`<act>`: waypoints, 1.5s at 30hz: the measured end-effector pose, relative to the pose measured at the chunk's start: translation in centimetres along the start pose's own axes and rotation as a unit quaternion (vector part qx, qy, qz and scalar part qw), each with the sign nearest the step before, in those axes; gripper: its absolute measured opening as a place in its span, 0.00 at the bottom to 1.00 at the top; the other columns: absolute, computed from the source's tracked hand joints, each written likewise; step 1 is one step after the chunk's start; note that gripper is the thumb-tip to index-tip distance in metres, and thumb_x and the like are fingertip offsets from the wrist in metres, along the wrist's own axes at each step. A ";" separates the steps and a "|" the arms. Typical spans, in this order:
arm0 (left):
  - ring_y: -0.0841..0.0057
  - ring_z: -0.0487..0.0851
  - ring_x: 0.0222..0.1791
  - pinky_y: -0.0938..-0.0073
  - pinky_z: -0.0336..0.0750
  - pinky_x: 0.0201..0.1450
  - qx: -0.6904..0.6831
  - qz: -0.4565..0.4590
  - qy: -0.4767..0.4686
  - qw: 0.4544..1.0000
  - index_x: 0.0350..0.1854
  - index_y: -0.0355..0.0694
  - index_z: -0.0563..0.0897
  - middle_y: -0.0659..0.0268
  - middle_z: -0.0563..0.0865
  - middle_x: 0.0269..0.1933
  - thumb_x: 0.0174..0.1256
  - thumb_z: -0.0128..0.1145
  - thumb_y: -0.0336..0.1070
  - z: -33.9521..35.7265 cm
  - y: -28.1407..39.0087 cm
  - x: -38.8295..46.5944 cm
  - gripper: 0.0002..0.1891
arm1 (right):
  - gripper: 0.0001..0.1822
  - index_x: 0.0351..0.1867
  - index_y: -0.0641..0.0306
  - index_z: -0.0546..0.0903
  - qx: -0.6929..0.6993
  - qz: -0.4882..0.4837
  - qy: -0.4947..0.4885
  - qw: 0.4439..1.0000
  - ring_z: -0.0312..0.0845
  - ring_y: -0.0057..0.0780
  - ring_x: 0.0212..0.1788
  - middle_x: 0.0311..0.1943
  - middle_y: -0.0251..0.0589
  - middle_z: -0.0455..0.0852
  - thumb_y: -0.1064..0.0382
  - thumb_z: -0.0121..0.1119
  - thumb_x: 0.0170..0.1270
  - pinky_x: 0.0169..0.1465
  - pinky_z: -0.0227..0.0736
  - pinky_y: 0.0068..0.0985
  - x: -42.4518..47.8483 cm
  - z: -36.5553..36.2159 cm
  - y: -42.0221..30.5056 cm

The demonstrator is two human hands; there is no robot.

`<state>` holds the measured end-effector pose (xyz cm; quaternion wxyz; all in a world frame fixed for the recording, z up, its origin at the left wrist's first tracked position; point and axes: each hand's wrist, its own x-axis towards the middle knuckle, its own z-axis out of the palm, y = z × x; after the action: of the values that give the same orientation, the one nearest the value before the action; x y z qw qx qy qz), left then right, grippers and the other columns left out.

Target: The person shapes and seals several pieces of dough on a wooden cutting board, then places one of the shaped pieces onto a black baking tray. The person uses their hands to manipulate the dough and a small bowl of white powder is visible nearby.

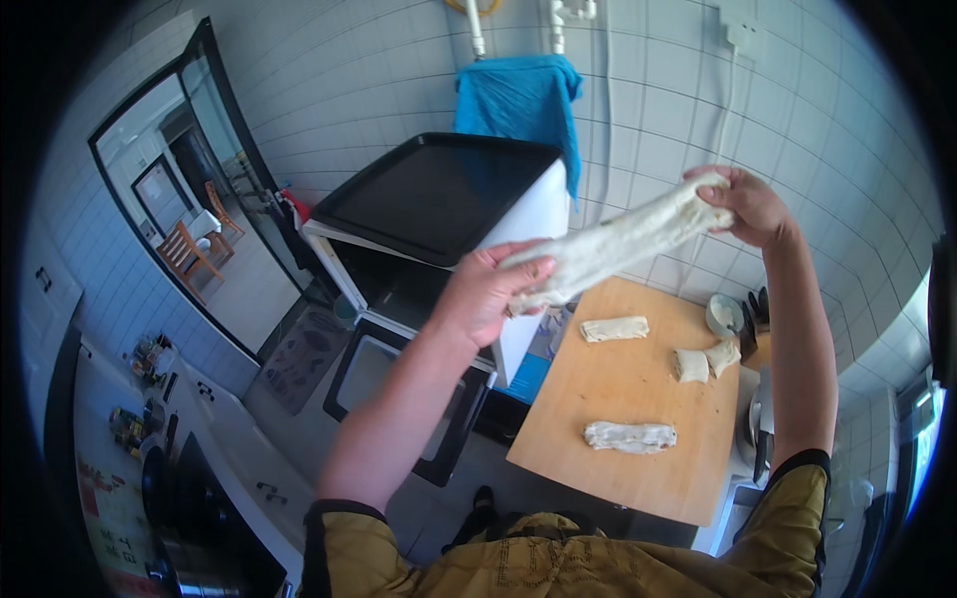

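Observation:
A long piece of pale dough (624, 243) is stretched in the air between my hands, slanting up to the right. My left hand (497, 288) grips its lower end, thumb on top. At the upper end my right hand (748, 203) pinches the dough between thumb and fingers. Below lies a wooden board (620, 389) with more dough on it: a flat strip (614, 329), a floury strip (630, 437) near the front, and two short pieces (691, 365) (723, 358) side by side at the right.
Left of the board stands a white oven (534, 224) with its door (404, 396) lowered and a black baking tray (441, 190) on top. A bowl (724, 314) and a knife block (759, 321) are beyond the board's right edge. A stove (217, 508) is at lower left.

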<state>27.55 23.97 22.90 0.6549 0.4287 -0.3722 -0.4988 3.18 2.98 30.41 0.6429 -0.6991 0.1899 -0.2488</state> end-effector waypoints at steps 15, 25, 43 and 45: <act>0.72 0.79 0.44 0.77 0.78 0.39 0.050 0.051 0.179 0.981 0.56 0.36 0.71 0.59 0.78 0.48 0.61 0.51 0.28 -19.0 12.9 6.0 0.19 | 0.14 0.46 0.56 0.78 -0.145 0.076 -0.054 0.985 0.76 0.30 0.44 0.43 0.39 0.78 0.63 0.61 0.56 0.43 0.78 0.25 30.7 16.4 -3.5; 0.67 0.79 0.43 0.73 0.80 0.40 0.045 0.019 0.207 0.977 0.56 0.32 0.69 0.53 0.77 0.49 0.62 0.46 0.24 -25.6 13.2 10.2 0.18 | 0.15 0.42 0.62 0.78 -0.161 0.095 -0.022 0.982 0.79 0.28 0.37 0.36 0.37 0.81 0.65 0.65 0.52 0.34 0.79 0.26 42.8 20.4 2.2; 0.67 0.79 0.43 0.71 0.79 0.39 0.041 -0.006 0.192 0.980 0.55 0.29 0.68 0.53 0.77 0.48 0.59 0.44 0.20 -27.0 11.8 10.3 0.19 | 0.19 0.43 0.63 0.78 -0.253 0.067 -0.036 0.965 0.79 0.32 0.33 0.34 0.40 0.81 0.65 0.68 0.48 0.28 0.80 0.30 47.0 21.6 8.2; 0.67 0.79 0.44 0.71 0.79 0.41 0.058 -0.017 0.208 0.976 0.56 0.28 0.67 0.52 0.77 0.48 0.60 0.43 0.20 -26.6 12.0 10.3 0.19 | 0.18 0.41 0.63 0.79 -0.265 0.071 -0.025 0.961 0.79 0.32 0.33 0.34 0.40 0.81 0.64 0.68 0.47 0.27 0.80 0.30 46.7 21.8 8.0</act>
<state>58.20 20.63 25.23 0.6836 0.5662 -0.2488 -0.3876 54.04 -7.65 26.22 0.4549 -0.8352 0.2821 -0.1261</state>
